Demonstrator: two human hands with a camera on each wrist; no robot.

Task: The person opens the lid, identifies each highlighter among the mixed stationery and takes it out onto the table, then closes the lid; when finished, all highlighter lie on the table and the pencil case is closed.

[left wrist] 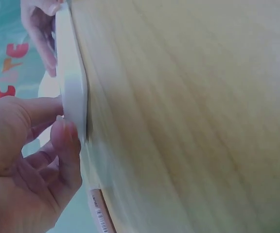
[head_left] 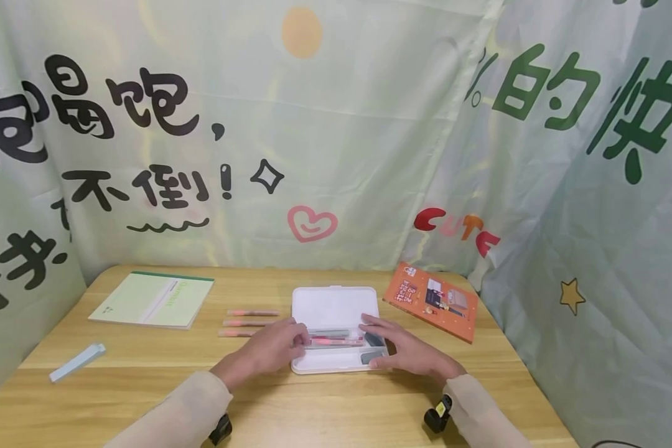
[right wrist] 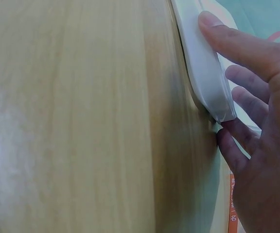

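A white pencil case (head_left: 335,306) lies with its lid folded back on the table. Several pens (head_left: 336,341) and a grey block (head_left: 372,358) are inside it. My left hand (head_left: 274,346) is at the case's left end; in the left wrist view its thumb and forefinger pinch the case's side wall (left wrist: 73,92). At the right end, my right hand (head_left: 413,352) rests spread, the thumb on the front rim and the other fingers along the end, as the right wrist view shows. The left fingers partly cover the case's near-left interior.
Three pinkish pens (head_left: 252,313) lie left of the case, partly behind my left hand. Further left are a pale green notebook (head_left: 157,300) and a light blue stick-like object (head_left: 78,362). An orange book (head_left: 434,302) lies back right. Printed cloth (head_left: 364,124) hangs behind the wooden table (head_left: 325,410).
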